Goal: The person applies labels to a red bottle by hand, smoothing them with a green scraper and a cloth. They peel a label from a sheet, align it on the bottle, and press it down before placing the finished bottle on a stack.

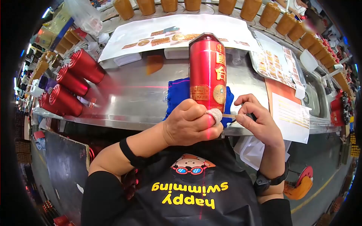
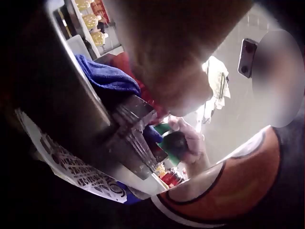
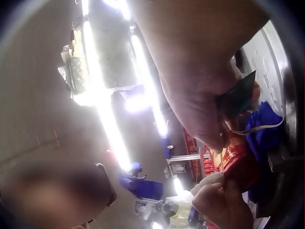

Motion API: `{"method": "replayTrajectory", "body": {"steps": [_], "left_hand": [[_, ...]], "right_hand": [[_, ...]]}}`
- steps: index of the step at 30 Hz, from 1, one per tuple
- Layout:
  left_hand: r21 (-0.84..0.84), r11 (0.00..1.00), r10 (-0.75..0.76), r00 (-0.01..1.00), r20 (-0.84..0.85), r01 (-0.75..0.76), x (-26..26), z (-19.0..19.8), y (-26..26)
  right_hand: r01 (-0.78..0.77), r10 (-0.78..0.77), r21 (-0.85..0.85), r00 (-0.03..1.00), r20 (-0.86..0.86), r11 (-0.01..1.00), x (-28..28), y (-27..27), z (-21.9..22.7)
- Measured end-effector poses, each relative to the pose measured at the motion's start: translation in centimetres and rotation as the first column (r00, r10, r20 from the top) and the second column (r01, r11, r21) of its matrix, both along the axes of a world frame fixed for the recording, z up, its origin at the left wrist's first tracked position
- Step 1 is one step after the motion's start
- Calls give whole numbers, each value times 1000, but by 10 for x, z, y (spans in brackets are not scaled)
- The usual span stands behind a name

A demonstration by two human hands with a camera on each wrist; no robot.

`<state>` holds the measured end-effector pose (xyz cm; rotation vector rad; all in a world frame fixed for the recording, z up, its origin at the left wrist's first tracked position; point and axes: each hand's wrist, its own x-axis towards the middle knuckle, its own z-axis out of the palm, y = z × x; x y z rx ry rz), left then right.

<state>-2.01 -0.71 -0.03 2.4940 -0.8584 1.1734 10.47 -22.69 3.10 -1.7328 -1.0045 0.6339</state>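
A red bottle [image 1: 207,71] with gold characters lies on a blue cloth [image 1: 178,94], its dark-rimmed end away from me. My left hand [image 1: 188,124] is curled at the bottle's near end. A white knitted cover [image 1: 215,114] sits on one of its fingers. Between the hands runs a thin pale strip [image 1: 229,116], pinched at the left fingers and between the right hand's [image 1: 260,122] thumb and index finger. In the right wrist view a dark green flat piece [image 3: 240,95] shows beside the right hand. The bottle's near end is mostly hidden by the left hand.
Several red bottles [image 1: 68,100] lie at the left of the steel table [image 1: 132,101]. A long white sheet [image 1: 117,41] spans the back. At right are a tray of labels [image 1: 273,64], a paper [image 1: 290,118] and a sink [image 1: 315,100]. Brown jars [image 1: 250,9] line the far side.
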Motion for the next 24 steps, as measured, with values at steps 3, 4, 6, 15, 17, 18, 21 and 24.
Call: {"method": "replayTrajectory", "body": {"steps": [3,4,6,15,17,18,21,24], "left_hand": [[-95,995,15,1000,3,-15,-3,-9,3],[-141,990,23,1000,6,-22,-4,-12,3],[-136,990,33,999,6,-32,-5,-14,1],[-135,990,28,999,-17,-30,-5,-15,4],[-145,989,35,999,4,-34,-5,-20,0],[-101,995,27,1000,-6,-27,-4,-14,1],[-9,1000,22,1000,10,-22,1,-4,-2],[-2,1000,-5,1000,11,5,2,-5,-1]], "right_hand": [[-1,1,-10,1000,-22,1000,-1,1,1],[-2,2,-18,999,-34,1000,-1,0,2],[2,-3,-23,999,-38,1000,-1,-1,1],[9,-9,-7,1000,-13,1000,1,0,-2],[11,-12,-28,999,-41,1000,1,-2,-1],[11,-12,-32,999,-41,999,1,-1,-1],[11,-11,0,1000,8,1000,3,0,-6],[18,-18,21,999,33,1000,3,-1,-8]]}}
